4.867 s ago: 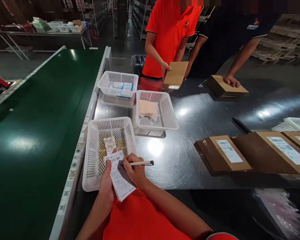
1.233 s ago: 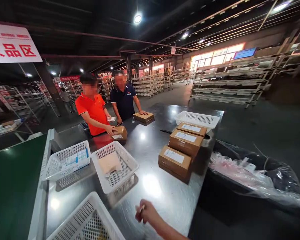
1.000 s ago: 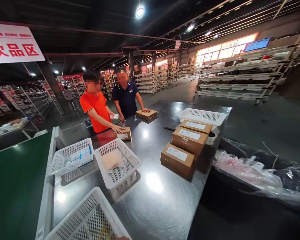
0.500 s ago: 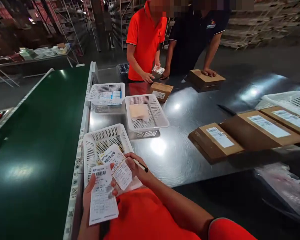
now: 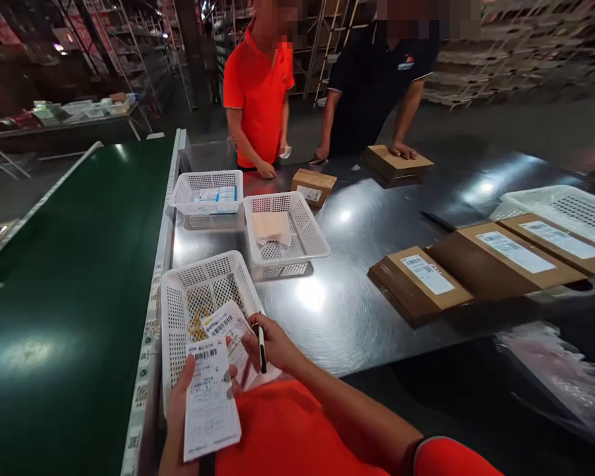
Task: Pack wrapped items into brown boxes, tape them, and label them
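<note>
My left hand is closed around a stack of printed paper slips, thumb on the left edge and fingertips at the right. My right hand grips a pen, which points downward. Its fingers also lie at the right edge of another printed slip with a barcode; whether they pinch it is hard to tell. Both hands are above the near end of a white perforated basket. Inside that basket lies something yellowish, partly covered by the slips.
A green conveyor belt runs along the left. Ahead stand a basket with a beige packet and a basket with blue-and-white items. Labelled cardboard boxes lie right on the metal table. Two people stand across it.
The pen has swung from slanting sideways to pointing down, and my right hand has shifted over the second slip. Across the table, the person in red has drawn their hands back from the small box.
</note>
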A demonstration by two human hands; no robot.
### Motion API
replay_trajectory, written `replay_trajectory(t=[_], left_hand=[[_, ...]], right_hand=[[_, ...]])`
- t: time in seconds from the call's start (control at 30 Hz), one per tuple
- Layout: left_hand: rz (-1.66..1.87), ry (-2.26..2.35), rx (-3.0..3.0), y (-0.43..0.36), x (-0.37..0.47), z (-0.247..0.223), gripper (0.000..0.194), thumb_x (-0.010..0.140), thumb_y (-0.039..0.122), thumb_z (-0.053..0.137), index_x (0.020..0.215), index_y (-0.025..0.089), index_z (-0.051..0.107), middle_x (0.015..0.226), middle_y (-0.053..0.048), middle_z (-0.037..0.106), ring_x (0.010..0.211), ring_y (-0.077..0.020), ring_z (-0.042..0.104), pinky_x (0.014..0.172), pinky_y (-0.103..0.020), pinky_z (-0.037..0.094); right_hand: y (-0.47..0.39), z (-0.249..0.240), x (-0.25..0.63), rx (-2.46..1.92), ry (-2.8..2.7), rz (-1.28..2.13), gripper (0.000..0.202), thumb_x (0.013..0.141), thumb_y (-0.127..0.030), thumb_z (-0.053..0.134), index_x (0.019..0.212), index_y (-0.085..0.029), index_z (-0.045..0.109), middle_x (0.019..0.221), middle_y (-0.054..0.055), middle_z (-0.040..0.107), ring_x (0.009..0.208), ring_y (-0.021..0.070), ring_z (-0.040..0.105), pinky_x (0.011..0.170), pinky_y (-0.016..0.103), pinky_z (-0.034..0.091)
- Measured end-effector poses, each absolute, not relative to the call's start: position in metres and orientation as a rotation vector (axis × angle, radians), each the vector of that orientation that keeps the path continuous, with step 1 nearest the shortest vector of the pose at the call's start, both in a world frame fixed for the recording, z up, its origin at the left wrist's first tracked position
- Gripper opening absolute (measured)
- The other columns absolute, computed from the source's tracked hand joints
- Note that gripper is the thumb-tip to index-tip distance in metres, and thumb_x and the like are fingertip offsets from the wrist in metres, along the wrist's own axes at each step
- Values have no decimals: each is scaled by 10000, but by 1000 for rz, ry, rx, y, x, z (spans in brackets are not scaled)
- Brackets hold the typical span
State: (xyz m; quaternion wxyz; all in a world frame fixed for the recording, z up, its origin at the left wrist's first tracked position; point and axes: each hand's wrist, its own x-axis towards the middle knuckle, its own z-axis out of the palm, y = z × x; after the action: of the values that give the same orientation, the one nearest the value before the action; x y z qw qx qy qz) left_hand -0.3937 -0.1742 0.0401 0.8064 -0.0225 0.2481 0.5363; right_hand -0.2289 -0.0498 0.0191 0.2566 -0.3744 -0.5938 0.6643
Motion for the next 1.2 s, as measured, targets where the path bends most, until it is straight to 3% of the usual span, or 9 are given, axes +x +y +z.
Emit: replay_trajectory(t=[0.2, 0.4, 0.53, 0.67, 0.77, 0.87, 0.97, 1.03, 1.2], left_hand=[[1071, 556, -103, -176, -397, -2, 551, 823, 615, 543, 1230, 255, 633, 1007, -86, 727, 927, -266, 685, 831, -380, 523], [963, 569, 34, -162, -395, 3, 628, 763, 579, 646, 1314, 285, 573, 1080, -97, 714, 1050, -325, 649, 920, -454, 490], [1019, 587, -10, -162, -402, 4, 665, 733, 566, 688, 1329, 303, 557, 1070, -99, 718, 1038, -322, 653, 949, -469, 477], [1138, 705, -176, -182, -415, -13, 559, 749, 548, 673, 1252, 312, 618, 1026, -90, 735, 987, -314, 677, 902, -463, 503], [1228, 890, -352, -202, -426, -26, 412, 785, 523, 629, 1124, 298, 687, 985, -91, 751, 871, -295, 708, 798, -414, 540], [1279, 1024, -461, -216, -435, -29, 470, 836, 463, 569, 1263, 266, 597, 955, -117, 758, 760, -278, 719, 712, -375, 555], [1289, 1040, -485, -220, -436, -24, 689, 870, 459, 523, 1486, 254, 295, 925, -117, 761, 736, -269, 719, 680, -353, 561], [1276, 1013, -503, -219, -434, -22, 754, 864, 496, 520, 1512, 274, 205, 917, -106, 762, 728, -271, 718, 678, -358, 563], [1271, 943, -548, -218, -431, -28, 734, 802, 482, 599, 1466, 341, 321, 921, -72, 761, 781, -292, 722, 719, -377, 569]], right_hand=[[-61, 0, -239, -1096, -1501, 1638, 209, 800, -398, 557, 859, -201, 519, 727, -7, 564, 669, 147, 514, 602, 261, 434], [-60, -12, -242, -1083, -1496, 1665, 184, 787, -360, 559, 885, -204, 549, 794, 17, 618, 685, 156, 567, 606, 270, 466], [-60, -21, -243, -1119, -1575, 1795, 203, 779, -307, 528, 951, -203, 561, 710, -18, 586, 561, 122, 525, 512, 236, 431], [-57, -29, -232, -1228, -1871, 1601, 227, 806, -241, 491, 1019, -201, 561, 665, -25, 571, 608, 143, 547, 568, 248, 418], [-49, -30, -220, -1358, -2272, 1302, 325, 817, -161, 474, 1128, -197, 566, 821, 50, 659, 768, 201, 613, 681, 293, 420], [-40, -29, -218, -1455, -2615, 1121, 337, 819, -105, 462, 1116, -195, 592, 969, 125, 683, 876, 266, 636, 724, 324, 403], [-27, -30, -234, -1462, -2660, 1157, 354, 771, -70, 522, 1106, -168, 585, 988, 160, 682, 884, 301, 644, 706, 327, 399], [-13, -30, -253, -1475, -2612, 1217, 443, 715, -36, 558, 1148, -131, 554, 970, 180, 681, 858, 306, 647, 678, 325, 404], [37, -19, -300, -1420, -2423, 1433, 502, 784, -91, 514, 1283, -111, 464, 791, 81, 687, 667, 191, 629, 592, 264, 417]])
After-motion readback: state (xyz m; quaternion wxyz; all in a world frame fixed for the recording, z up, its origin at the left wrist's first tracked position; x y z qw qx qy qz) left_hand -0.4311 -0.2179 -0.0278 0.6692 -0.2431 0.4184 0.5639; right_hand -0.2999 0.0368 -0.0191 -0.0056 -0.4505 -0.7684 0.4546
